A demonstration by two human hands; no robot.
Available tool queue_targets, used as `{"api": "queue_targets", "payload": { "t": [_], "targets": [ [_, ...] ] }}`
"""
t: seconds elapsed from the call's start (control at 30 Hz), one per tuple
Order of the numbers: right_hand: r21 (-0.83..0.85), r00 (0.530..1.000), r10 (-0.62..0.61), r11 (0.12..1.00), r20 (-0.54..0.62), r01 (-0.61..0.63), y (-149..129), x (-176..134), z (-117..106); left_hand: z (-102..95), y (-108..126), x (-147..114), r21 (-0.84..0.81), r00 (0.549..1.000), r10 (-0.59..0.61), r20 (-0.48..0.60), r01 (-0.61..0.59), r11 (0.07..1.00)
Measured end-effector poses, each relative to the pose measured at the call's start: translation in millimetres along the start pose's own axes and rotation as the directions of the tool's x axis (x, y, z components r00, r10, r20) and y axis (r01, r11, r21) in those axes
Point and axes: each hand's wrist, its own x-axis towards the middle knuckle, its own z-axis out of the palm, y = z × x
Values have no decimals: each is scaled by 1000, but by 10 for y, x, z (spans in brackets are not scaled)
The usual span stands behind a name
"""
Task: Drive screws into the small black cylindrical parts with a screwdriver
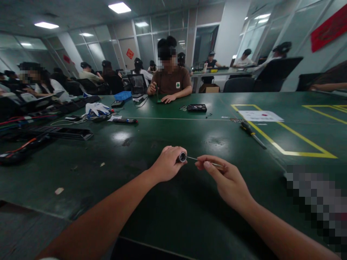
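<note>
Above the surface (162, 133), the left hand (168, 164) grips a cylinder (182, 157), the right hand (229, 180) a thin tool (219, 166) near its open end; work seems unfinished.

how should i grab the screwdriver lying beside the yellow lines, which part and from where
Probably by its thick black-and-yellow handle, from above, closing across its width: it lies flat, handle at the far left, slim shaft slanting near right. The right hand is closer.

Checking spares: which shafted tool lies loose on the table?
The black-and-yellow screwdriver near the white sheet; the thin tool is held in the right hand.
</note>
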Motion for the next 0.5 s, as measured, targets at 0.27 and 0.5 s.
{"api": "queue_targets", "payload": {
  "t": [0.27,0.5],
  "targets": [
    [32,1000,-19,999,22,18,0,-17,3,-10,-17,5,10,1000,-5,-1,5,1000],
    [-48,996,-55,997,74,58,46,-20,1,-2,-19,-4,11,1000,7,30,-7,1000]
  ]
}}
